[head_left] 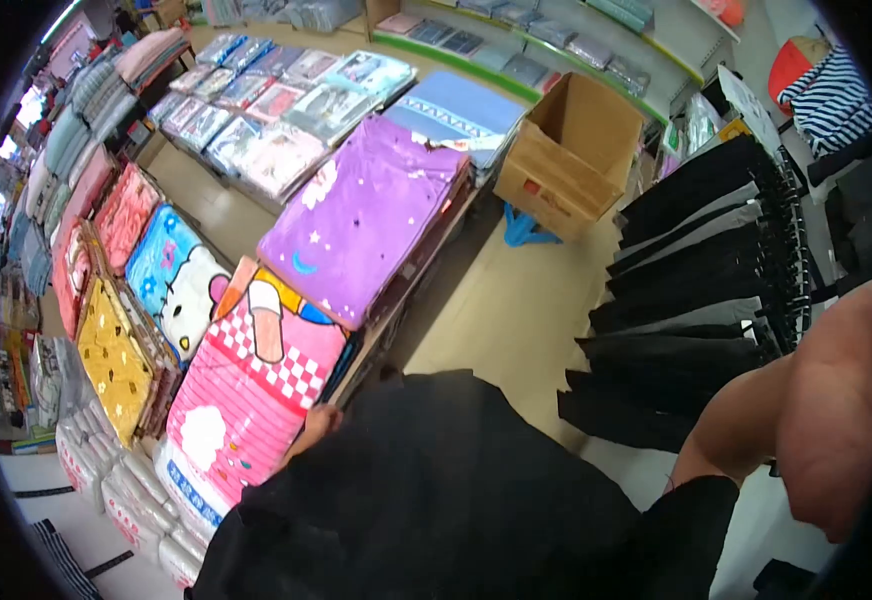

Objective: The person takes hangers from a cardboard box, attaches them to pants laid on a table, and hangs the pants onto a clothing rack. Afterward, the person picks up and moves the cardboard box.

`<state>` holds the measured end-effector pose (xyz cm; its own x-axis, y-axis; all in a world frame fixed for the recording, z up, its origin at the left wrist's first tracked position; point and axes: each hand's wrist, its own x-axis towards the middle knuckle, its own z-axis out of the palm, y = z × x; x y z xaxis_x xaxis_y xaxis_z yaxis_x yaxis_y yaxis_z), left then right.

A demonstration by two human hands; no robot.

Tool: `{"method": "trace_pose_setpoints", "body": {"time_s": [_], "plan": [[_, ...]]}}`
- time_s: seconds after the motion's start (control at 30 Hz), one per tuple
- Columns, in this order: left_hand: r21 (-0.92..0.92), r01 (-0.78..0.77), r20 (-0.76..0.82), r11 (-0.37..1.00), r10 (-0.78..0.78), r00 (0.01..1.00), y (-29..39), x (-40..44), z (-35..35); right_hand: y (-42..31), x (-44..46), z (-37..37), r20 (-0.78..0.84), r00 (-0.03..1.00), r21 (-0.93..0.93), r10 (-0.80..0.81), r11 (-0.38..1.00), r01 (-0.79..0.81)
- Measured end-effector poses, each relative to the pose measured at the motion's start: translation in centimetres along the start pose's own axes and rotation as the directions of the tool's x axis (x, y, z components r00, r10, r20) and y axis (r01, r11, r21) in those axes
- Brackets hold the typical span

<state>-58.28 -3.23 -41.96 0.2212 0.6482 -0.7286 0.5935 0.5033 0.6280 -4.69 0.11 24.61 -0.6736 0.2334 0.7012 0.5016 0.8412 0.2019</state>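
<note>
My left hand is against the right edge of a folded pink blanket with a checked band and cartoon print. Its fingers are small and partly hidden, so their grip is unclear. At the far right, my bare right arm rises from a black sleeve, close to the camera. The right hand is large and cropped there, its fingers not clearly visible. Above the pink blanket lies a purple one with moons and stars. Black clothing fills the lower middle.
An open cardboard box stands beyond the purple blanket, over a blue object. Dark trousers hang on a rack at right. Packaged textiles cover the back display. Yellow and blue blankets lie left; shelves line the back.
</note>
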Motion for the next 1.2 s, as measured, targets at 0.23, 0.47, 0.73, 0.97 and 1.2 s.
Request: {"method": "trace_pose_setpoints", "body": {"time_s": [0.23, 0.47, 0.73, 0.97, 1.2], "plan": [[0.448, -0.181, -0.079, 0.876, 0.241, 0.967, -6.7, -3.4, 1.5, -0.5, 0.0, -2.1, 0.032, 0.999, -0.066, -0.039, 0.997, 0.041], [0.042, 0.023, -0.061, 0.999, -0.020, 0.998, -4.5, 2.6, 1.2, 0.8, 0.5, -7.5, 0.095, 0.991, -0.154, -0.095, 0.982, 0.109], [0.179, -0.085, 0.008, 0.980, 0.085, 0.996, 14.5, 5.6, -3.7, -1.1, 3.0, -14.5, 0.027, 0.999, -0.314, -0.034, 0.949, 0.041], [0.135, -0.088, 0.033, 0.987, 0.084, 0.996, 15.6, 4.1, -2.1, -1.8, 2.7, -15.5, 0.027, 1.000, -0.336, -0.007, 0.942, 0.015], [0.123, -0.105, 0.017, 0.987, 0.104, 0.994, 13.6, 2.7, -2.4, -2.1, 2.7, -15.4, 0.037, 0.999, -0.355, 0.006, 0.935, 0.008]]}}
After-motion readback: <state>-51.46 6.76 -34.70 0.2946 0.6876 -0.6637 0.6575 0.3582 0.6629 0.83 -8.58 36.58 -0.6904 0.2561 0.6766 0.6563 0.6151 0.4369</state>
